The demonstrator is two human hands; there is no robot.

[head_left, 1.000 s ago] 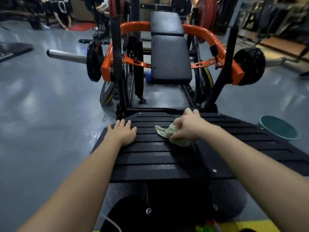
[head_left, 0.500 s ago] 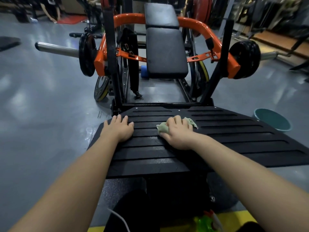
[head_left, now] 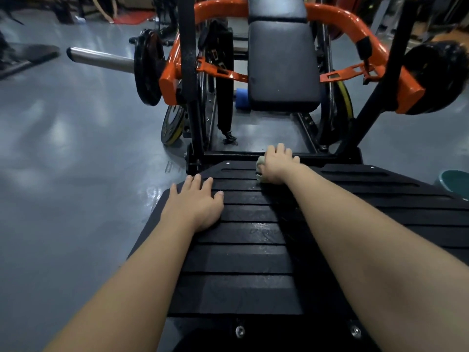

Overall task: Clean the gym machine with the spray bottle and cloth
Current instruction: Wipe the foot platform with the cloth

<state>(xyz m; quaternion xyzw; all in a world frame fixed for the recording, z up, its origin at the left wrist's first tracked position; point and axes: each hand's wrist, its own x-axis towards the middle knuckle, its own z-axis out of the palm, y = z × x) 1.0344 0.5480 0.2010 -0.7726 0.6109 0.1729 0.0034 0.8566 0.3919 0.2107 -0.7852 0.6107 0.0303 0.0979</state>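
The pale cloth [head_left: 259, 169] lies bunched under the right hand [head_left: 276, 165] at the ribbed footplate's [head_left: 243, 260] far edge, fingers [head_left: 280, 149] curled over it, pressing down. The left hand [head_left: 196, 205] rests flat nearby, fingers slightly spread.

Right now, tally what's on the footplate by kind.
Hands: 2, left hand flat, right hand pressing down
Cloths: 1, cloth under the right hand
Total: 3 on the footplate
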